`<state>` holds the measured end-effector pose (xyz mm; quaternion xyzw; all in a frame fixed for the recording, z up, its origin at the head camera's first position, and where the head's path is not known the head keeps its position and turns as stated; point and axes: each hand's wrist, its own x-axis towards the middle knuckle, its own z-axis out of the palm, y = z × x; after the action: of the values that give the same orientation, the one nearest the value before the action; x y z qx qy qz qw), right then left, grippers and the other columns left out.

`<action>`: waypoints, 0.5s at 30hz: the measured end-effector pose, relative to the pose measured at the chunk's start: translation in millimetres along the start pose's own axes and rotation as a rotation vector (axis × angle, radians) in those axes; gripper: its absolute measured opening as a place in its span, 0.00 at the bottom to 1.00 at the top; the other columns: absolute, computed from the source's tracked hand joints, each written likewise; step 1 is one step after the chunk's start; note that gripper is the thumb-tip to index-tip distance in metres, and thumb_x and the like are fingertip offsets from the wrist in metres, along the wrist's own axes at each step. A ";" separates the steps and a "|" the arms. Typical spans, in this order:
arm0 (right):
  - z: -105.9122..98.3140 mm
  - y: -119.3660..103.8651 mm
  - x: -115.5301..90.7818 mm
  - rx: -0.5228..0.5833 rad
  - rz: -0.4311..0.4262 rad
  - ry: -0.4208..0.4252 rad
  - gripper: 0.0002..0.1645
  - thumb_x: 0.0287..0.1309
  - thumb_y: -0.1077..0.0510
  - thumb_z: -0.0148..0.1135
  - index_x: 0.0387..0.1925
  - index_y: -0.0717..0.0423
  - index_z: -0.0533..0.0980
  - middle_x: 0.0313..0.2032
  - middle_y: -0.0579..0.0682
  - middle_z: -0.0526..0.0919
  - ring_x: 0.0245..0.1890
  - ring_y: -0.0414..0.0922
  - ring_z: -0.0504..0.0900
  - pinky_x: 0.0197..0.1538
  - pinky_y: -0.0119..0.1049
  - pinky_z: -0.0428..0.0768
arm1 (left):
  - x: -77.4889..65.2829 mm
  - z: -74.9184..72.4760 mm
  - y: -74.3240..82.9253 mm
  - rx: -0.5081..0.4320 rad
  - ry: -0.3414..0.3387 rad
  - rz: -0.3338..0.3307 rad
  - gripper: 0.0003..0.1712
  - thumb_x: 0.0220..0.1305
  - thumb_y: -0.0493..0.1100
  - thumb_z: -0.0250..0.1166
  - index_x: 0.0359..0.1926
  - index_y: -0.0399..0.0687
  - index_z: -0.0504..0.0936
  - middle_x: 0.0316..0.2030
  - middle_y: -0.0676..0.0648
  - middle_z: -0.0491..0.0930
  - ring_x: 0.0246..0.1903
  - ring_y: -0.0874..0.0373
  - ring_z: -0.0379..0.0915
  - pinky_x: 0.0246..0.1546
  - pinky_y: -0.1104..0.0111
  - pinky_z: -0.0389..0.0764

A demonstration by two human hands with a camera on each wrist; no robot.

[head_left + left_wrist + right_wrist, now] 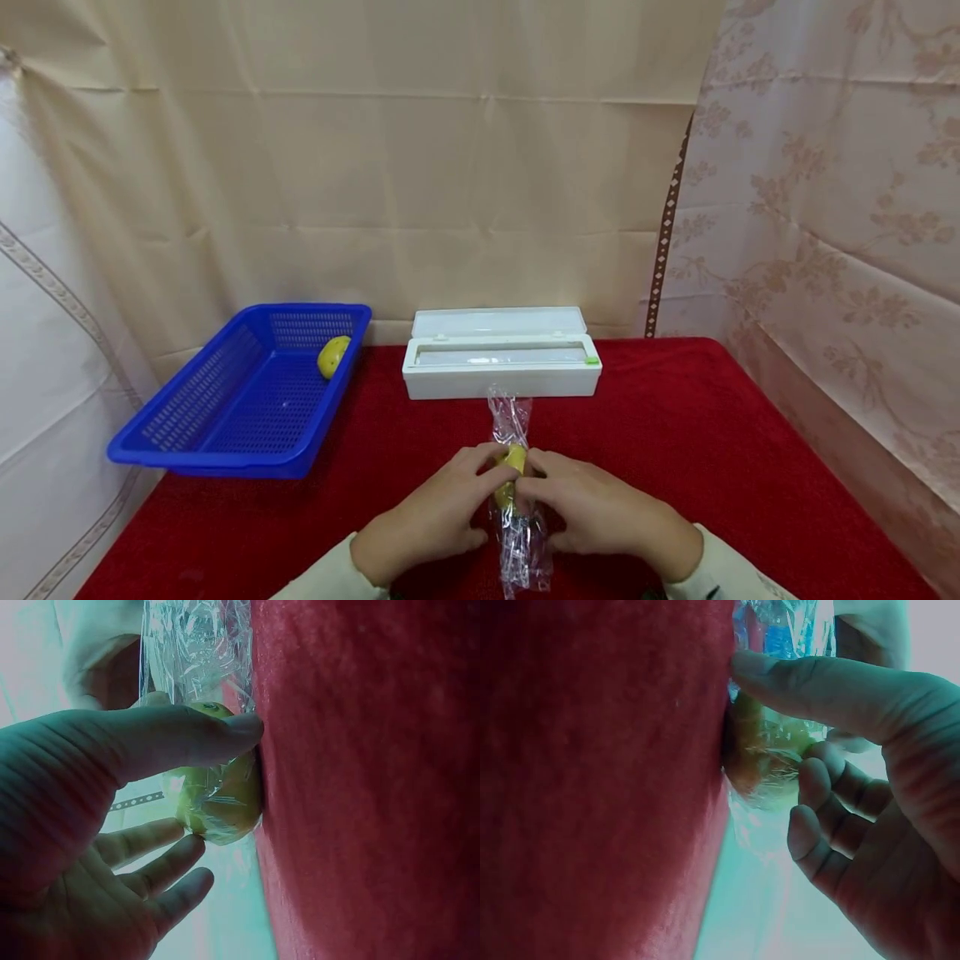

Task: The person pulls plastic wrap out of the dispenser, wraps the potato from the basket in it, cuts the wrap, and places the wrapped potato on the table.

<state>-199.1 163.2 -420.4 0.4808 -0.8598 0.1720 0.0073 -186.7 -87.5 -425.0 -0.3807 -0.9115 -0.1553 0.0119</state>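
Observation:
A yellow fruit (516, 457) lies on the red cloth in front of me, wrapped in clear cling film (511, 417) whose loose ends stretch away from me and toward me. My left hand (442, 504) holds it from the left, thumb across the wrapped fruit (217, 799) and fingertips at its side. From the right, my right hand (600, 504) grips it with curled fingertips against the fruit (757, 742) and the thumb over the film. Both hands' fingers nearly meet on top and hide much of the fruit.
Behind the hands stands a white cling film dispenser (502, 383) with its lid raised and a green tab (592, 361) at its right end. A blue plastic basket (206, 460) at the left holds another yellow fruit (332, 357). Curtains hang behind the red table (675, 417).

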 end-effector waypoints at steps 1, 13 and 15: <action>0.7 0.1 0.5 0.004 -0.004 0.002 0.27 0.43 0.55 0.86 0.40 0.35 0.76 0.48 0.34 0.73 0.47 0.32 0.73 0.50 0.28 0.80 | -0.1 0.3 -0.1 -0.002 0.006 0.004 0.49 0.47 0.41 0.84 0.70 0.64 0.73 0.71 0.50 0.66 0.67 0.54 0.66 0.64 0.61 0.78; -5.6 5.8 -0.4 0.050 -0.083 0.121 0.14 0.53 0.56 0.75 0.31 0.33 0.78 0.45 0.32 0.72 0.45 0.30 0.73 0.50 0.27 0.78 | -0.5 3.0 -1.5 0.017 0.043 0.007 0.45 0.44 0.48 0.87 0.63 0.66 0.76 0.70 0.51 0.69 0.66 0.53 0.69 0.64 0.57 0.77; -6.1 7.7 -0.2 0.078 -0.083 0.120 0.14 0.54 0.57 0.74 0.31 0.33 0.78 0.46 0.33 0.73 0.46 0.30 0.74 0.51 0.29 0.79 | -0.3 3.4 -2.1 -0.001 0.044 0.002 0.43 0.45 0.51 0.86 0.62 0.67 0.76 0.70 0.52 0.69 0.66 0.53 0.69 0.64 0.57 0.77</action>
<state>-206.3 168.8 -417.0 0.5049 -0.8297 0.2333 0.0475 -187.6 -88.2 -428.9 -0.3779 -0.9106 -0.1639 0.0321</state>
